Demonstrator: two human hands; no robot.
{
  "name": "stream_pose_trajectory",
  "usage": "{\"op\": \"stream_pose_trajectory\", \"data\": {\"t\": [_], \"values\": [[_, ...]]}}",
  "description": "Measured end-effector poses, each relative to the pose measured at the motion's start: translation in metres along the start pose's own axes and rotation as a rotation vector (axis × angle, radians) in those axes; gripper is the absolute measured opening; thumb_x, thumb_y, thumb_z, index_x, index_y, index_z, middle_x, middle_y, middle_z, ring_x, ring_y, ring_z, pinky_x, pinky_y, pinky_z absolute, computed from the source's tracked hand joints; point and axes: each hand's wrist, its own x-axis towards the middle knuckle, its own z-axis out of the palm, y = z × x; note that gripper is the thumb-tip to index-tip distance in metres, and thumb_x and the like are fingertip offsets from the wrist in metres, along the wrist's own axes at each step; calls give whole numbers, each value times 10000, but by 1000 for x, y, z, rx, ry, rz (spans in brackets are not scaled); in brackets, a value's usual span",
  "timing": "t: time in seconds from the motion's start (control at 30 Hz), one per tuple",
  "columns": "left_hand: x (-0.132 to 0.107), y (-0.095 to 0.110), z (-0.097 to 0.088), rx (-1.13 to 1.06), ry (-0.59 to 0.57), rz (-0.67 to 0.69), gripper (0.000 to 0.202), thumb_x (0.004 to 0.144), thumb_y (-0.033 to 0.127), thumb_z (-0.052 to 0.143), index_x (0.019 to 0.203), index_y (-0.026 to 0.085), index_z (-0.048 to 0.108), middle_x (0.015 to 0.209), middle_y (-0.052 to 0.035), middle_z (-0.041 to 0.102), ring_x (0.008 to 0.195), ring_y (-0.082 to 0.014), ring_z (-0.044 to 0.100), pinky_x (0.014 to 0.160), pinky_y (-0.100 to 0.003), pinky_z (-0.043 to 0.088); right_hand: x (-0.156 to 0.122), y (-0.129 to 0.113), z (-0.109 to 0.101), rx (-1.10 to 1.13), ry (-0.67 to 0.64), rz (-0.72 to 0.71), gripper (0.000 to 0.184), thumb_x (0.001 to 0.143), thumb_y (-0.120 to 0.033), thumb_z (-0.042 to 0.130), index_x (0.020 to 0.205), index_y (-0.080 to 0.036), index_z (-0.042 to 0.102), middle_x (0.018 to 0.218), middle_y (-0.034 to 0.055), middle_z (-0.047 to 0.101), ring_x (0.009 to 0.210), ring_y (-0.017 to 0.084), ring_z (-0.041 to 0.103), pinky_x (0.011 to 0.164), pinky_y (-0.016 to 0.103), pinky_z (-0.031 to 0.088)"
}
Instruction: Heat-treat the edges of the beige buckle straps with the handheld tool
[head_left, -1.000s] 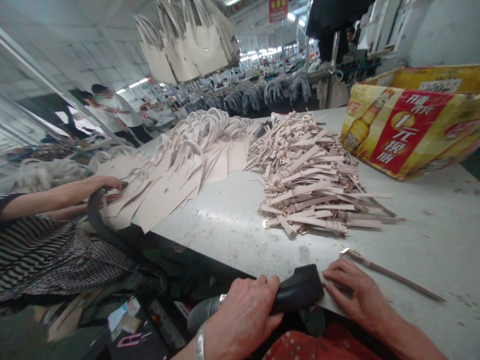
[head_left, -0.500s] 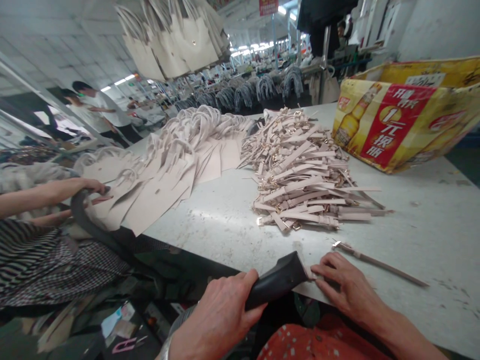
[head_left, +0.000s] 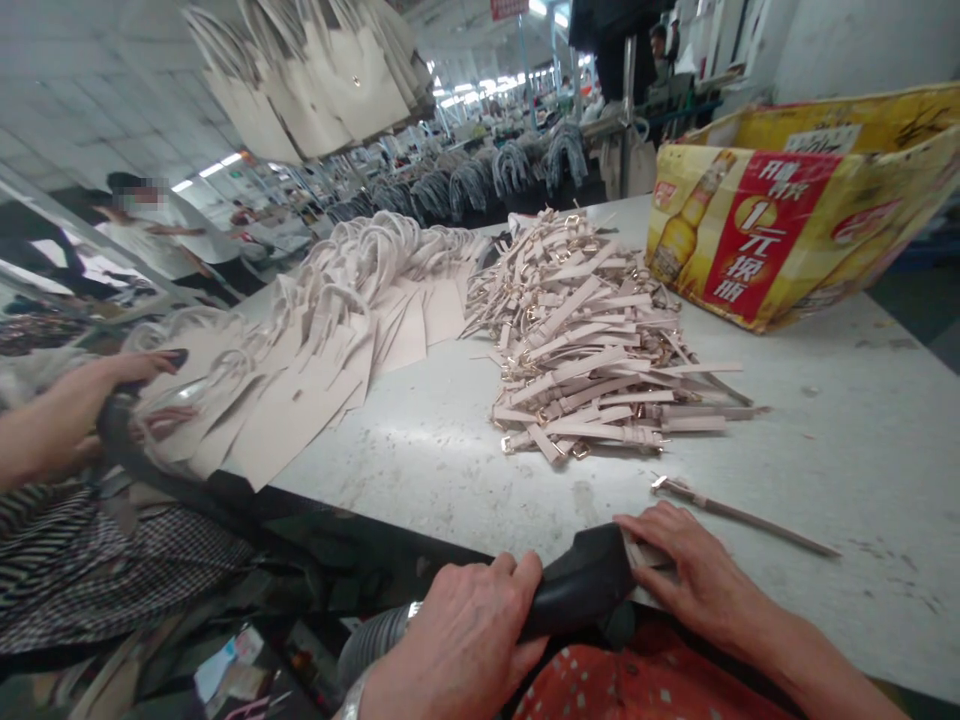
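Now the left hand (head_left: pixel 465 640), gripping the black nozzle (head_left: pixel 581 590), brings it back beside the flat right hand (head_left: pixel 686 575) on the worktop (head_left: pixel 862 440).

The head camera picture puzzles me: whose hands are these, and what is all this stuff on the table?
The camera sits on a worker's head, looking down, so the two hands at the bottom are the wearer's own. The left hand grips a black nozzle on a ribbed hose. The right hand presses a small pale piece flat at the edge of the white table. On the table lie a pile of pale straps with gold buckles, flat beige bag panels with handles, one loose strap and a yellow and red carton. At left, another person's hand holds a similar hose.
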Motion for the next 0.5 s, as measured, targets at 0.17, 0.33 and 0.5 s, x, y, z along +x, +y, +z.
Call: {"op": "stream_pose_trajectory", "data": {"t": [0.17, 0.33, 0.5], "values": [[2, 2, -3, 11, -3, -14, 205, 857, 287, 563, 1052, 227, 592, 981, -54, 698, 852, -347, 689, 737, -556, 574, -4, 6, 2, 45, 24, -14, 448, 917, -286, 571, 1349, -328, 458, 1186, 17, 604, 1141, 228, 508, 1057, 520, 364], [5, 11, -15, 26, -43, -30, 191, 871, 306, 560, 1031, 211, 601, 974, -71, 704, 864, -347, 689, 763, -558, 572, -6, 5, -4, 56, -6, -29, 420, 939, -295, 540, 1348, -325, 449, 1173, 31, 598, 1111, 229, 519, 1018, 530, 411], [13, 26, -17, 70, -45, -2, 232, 886, 333, 554, 1061, 184, 585, 954, -108, 706, 854, -350, 691, 743, -539, 577, -11, 10, -5, 55, -28, -43, 476, 967, -311, 493, 1425, -332, 364, 1176, 53, 586, 1095, 222, 520, 991, 500, 451]]}}
